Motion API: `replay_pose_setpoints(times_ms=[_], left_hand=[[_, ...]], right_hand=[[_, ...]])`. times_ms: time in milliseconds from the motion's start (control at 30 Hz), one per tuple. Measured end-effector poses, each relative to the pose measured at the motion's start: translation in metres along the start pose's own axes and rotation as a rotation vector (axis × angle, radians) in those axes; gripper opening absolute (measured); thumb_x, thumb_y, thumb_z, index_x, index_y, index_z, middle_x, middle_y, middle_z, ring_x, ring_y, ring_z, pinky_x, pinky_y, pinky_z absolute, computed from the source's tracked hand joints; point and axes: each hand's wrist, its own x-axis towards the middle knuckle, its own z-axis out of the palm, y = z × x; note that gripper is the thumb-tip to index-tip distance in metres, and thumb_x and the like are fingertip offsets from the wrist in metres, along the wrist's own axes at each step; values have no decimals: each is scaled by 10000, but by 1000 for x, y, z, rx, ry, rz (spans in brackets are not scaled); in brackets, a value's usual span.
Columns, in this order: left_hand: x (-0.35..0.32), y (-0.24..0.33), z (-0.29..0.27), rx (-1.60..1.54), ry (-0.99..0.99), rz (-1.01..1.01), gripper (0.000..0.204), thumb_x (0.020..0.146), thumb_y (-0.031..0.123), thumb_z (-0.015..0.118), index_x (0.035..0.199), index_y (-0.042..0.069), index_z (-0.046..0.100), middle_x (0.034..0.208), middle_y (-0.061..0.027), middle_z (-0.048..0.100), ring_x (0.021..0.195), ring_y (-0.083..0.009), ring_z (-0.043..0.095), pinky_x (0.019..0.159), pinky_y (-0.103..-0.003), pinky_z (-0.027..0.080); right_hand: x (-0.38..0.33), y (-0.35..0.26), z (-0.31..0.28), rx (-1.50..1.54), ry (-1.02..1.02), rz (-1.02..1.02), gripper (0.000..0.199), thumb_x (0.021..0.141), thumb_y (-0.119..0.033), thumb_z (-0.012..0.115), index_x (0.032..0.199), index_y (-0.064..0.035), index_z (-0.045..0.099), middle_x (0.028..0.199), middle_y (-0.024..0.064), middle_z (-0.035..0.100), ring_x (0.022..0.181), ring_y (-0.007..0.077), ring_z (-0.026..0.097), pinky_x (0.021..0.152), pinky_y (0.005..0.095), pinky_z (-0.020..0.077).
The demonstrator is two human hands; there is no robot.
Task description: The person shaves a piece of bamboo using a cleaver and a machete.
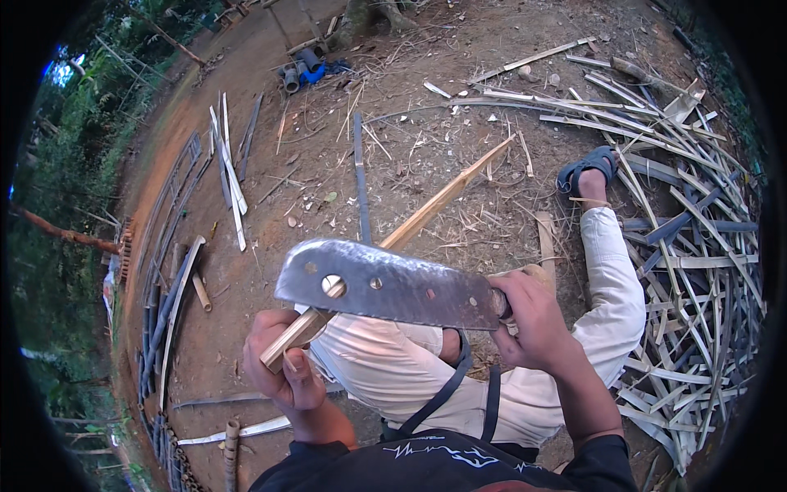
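My right hand [537,320] is closed round the handle of a broad machete [393,289]. Its dark, worn blade, with a large hole near the far-left end, points left across my lap. My left hand [283,361] grips a pale split stick [443,197], wood or bamboo, close to its near end, the thumb along its side. From there the stick slants away to the upper right and narrows to a point. The blade crosses over it and hides part of its length; the pale stick shows through the hole. Whether the edge touches the stick, I cannot tell.
My bent leg [611,262] in pale trousers stretches right, ending in a sandalled foot [589,170]. Beyond it lies a large heap of split bamboo strips [697,287]. More strips [229,172] and dark poles [168,303] lie left. A blue item [312,74] sits far off by cut tubes.
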Motion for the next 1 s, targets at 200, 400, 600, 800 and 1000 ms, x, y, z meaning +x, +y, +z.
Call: replay_pose_setpoints(times_ms=[200, 400, 600, 800, 1000], left_hand=[[1, 1, 3, -89, 3, -71, 401, 1015, 373, 501, 880, -4, 521, 733, -126, 572, 617, -147, 507, 549, -265, 380], [4, 2, 7, -84, -2, -72, 348, 1006, 336, 442, 942, 0, 504, 799, -151, 579, 702, -183, 535, 609, -283, 414], [58, -2, 63, -298, 472, -96, 377, 983, 262, 356, 1160, -43, 490, 854, -145, 573, 821, -260, 605, 885, -383, 522], [107, -9, 67, -958, 272, -260, 473, 1000, 456, 447, 1020, 1, 571, 709, -58, 470, 657, -185, 507, 825, -383, 492], [114, 1, 68, -921, 156, -178, 388, 945, 406, 673, 864, 44, 559, 674, 3, 452, 608, -74, 427, 601, -240, 362]], right_hand=[[-22, 33, 21, -28, 80, 230, 389, 658, -42, 715, 1020, 29, 593, 818, 134, 572, 633, 247, 626, 560, 335, 508], [-11, 5, 12, 142, 79, 175, 405, 665, -54, 709, 1046, 38, 608, 837, 137, 598, 673, 248, 636, 608, 331, 518], [23, -33, 20, 509, 0, 139, 490, 758, -69, 711, 1206, 61, 560, 978, 153, 595, 862, 271, 629, 781, 329, 493], [66, -55, 19, 934, -15, 259, 532, 852, -124, 720, 1298, 46, 485, 1095, 137, 568, 1015, 221, 595, 911, 339, 466], [106, -76, 11, 298, 276, -95, 568, 796, -62, 730, 1295, 58, 486, 1059, 176, 564, 922, 294, 623, 821, 365, 509]])
